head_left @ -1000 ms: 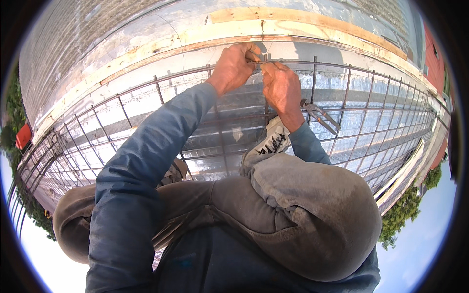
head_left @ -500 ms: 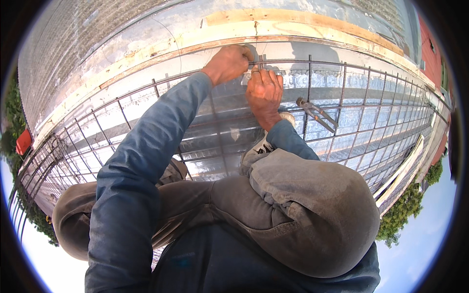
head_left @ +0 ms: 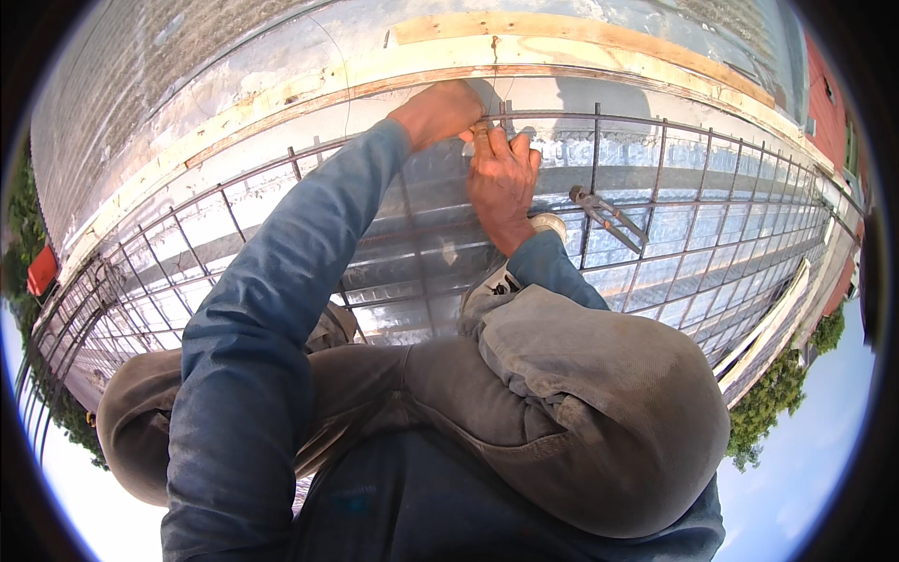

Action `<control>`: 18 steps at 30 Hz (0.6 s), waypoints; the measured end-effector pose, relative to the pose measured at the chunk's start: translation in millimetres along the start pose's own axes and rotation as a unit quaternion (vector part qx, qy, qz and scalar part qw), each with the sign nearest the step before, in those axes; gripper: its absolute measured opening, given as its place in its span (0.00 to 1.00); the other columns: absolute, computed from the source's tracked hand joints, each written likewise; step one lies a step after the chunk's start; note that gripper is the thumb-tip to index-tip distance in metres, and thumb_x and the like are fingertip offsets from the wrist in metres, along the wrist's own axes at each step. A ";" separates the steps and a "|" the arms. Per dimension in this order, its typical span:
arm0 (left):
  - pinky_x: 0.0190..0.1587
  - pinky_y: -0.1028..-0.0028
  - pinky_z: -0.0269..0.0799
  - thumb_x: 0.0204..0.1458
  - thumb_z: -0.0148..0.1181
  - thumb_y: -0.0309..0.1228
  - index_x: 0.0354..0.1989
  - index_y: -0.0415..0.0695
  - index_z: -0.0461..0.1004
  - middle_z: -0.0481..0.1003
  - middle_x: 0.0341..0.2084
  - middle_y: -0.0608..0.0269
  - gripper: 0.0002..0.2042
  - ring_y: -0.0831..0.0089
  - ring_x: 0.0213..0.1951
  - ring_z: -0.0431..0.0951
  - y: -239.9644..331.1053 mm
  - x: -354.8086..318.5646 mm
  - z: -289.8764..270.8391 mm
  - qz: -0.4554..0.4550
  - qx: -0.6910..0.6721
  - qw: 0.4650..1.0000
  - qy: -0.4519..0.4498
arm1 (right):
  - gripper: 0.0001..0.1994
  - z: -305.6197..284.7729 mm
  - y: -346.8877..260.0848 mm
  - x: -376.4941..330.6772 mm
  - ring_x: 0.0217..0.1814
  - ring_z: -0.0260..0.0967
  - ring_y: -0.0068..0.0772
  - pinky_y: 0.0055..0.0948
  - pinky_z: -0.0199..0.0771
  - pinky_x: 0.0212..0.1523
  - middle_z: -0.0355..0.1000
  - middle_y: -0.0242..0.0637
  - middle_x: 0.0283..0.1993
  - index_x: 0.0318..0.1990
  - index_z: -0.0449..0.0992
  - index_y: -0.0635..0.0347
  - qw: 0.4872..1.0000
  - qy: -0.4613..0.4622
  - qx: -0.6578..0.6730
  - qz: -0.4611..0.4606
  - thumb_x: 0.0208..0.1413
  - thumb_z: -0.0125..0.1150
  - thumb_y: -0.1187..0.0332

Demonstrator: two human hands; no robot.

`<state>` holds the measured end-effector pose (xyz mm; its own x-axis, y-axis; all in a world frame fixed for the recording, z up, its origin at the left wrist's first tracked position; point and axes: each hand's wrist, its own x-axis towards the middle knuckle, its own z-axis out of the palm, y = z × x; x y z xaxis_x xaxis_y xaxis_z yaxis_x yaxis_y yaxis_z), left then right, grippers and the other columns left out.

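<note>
I squat on a rebar mesh laid over shiny ribbed metal decking. My left hand is closed in a fist on the mesh's far top bar at a crossing. My right hand sits just right of it, touching it, with its fingers curled up over the same bar. Whether a tie wire is pinched between the fingers is too small to tell. A pair of metal nippers lies on the mesh to the right of my right hand, held by neither hand.
A wooden edge board runs along the far side of the mesh. My bent knees in grey trousers and one shoe fill the middle. A red wall stands at the right, with green bushes below the deck edge.
My right hand has moved left to meet my left hand at the bar crossing. The nippers have stayed in place on the mesh.
</note>
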<state>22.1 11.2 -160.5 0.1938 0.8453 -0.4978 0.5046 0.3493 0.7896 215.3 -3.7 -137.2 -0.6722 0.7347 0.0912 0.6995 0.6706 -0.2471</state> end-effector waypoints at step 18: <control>0.48 0.67 0.84 0.64 0.62 0.26 0.55 0.35 0.83 0.88 0.45 0.51 0.14 0.63 0.43 0.88 65.2 -40.2 18.6 -0.182 -0.179 0.916 0.310 | 0.13 -10.1 16.9 7.5 0.55 0.77 0.46 0.53 0.63 0.65 0.81 0.41 0.48 0.49 0.86 0.63 0.978 0.063 0.200 0.014 0.57 0.63 0.76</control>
<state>62.9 -7.5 -95.7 -0.5030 0.6745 -0.5404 0.1109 0.6705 0.7336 224.6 14.2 -130.9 -0.6012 0.7761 0.1900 0.5498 0.5744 -0.6064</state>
